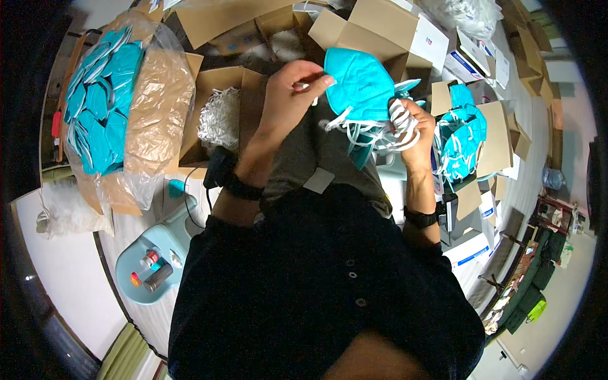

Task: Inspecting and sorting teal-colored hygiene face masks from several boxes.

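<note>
A teal mask (358,82) was held up over the lap between the person's two hands, its broad face turned upward and its lower edge beside a bunch of white straps (404,119). The right hand (418,130) was closed around that bunch, with several loops drooping below the fingers. The left hand (288,95) had thumb and forefinger drawn narrow at the mask's left edge; whether they gripped the edge or only met it could not be told. Another teal mask (360,157) hung lower, partly hidden, above the dark trousers (288,171). The likeliest trouble seemed to be tangling: with so many loops gathered in one fist, a tug on one strap could have tightened the rest or dragged the lower mask along. If the right fingers had loosened, the hanging pieces could have dropped onto the lap or beyond it. A hard pinch on the left might also have creased the mask's edge. Over on the right, a carton (497,136) of loosely heaped masks (465,130) stood close enough for a trailing loop to snag.
</note>
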### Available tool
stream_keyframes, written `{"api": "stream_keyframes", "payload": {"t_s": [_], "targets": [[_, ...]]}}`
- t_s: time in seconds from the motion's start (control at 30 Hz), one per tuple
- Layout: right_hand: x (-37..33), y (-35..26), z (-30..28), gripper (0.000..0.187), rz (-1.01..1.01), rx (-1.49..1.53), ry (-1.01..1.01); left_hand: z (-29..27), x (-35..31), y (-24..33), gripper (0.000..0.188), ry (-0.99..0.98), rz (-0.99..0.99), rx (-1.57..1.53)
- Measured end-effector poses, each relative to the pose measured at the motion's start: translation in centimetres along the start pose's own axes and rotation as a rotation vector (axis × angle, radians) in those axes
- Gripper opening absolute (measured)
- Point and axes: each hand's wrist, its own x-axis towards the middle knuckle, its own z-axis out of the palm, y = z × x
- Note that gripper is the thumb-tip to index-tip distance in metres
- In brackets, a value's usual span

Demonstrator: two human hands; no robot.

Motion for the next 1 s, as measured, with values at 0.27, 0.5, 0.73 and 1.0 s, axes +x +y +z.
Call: {"api": "stream_keyframes", "payload": {"t_s": [0.27, 0.5, 0.73, 1.0], "targets": [[0.2, -0.2, 0.4, 0.008, 0.063, 0.078, 0.074, 0.5, -1.2, -0.3, 0.02, -0.323, -0.151, -0.04], [0.9, 1.6, -0.3, 0.011, 0.065, 0.063, 0.076, -0.2, -2.6, -0.7, 0.023, -0.433, -0.104, -0.301], [1.0, 4.4, -2.2, 0.008, 0.034, -0.114, 0.119, -5.6, -2.5, -1.0, 0.022, -0.087, 0.257, 0.487], [0.4, 4.1, -4.2, 0.016, 0.097, -0.068, 0.349, -2.9, -0.8, 2.0, 0.036, -0.472, -0.426, -0.489]]}}
